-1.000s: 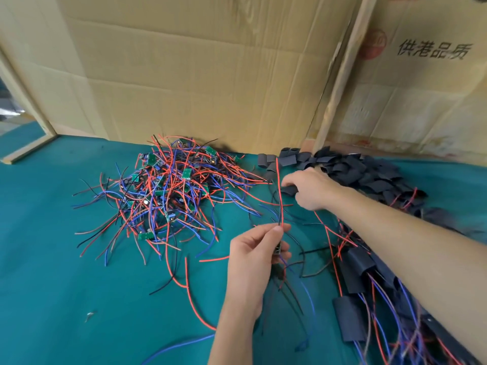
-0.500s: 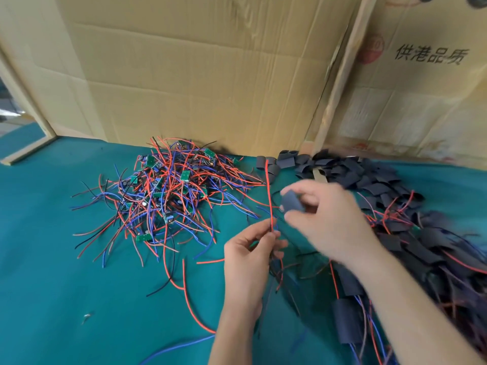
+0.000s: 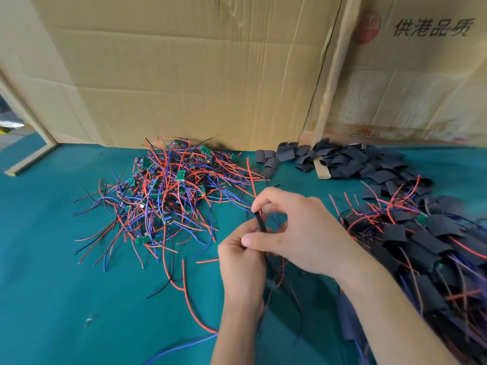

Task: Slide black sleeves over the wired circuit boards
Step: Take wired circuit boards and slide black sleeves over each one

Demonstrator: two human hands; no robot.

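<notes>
Right hand (image 3: pixel 303 230) fingers pinch black sleeve (image 3: pixel 261 223); left hand (image 3: pixel 241 259) fingers pinch the wires just below it, board hidden. Best: hold wires taut, keep sleeve mouth open, slide straight along.

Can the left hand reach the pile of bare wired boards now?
Probably not at once: the left hand holds wires and the right hand a black sleeve. The pile itself lies uncovered.
</notes>
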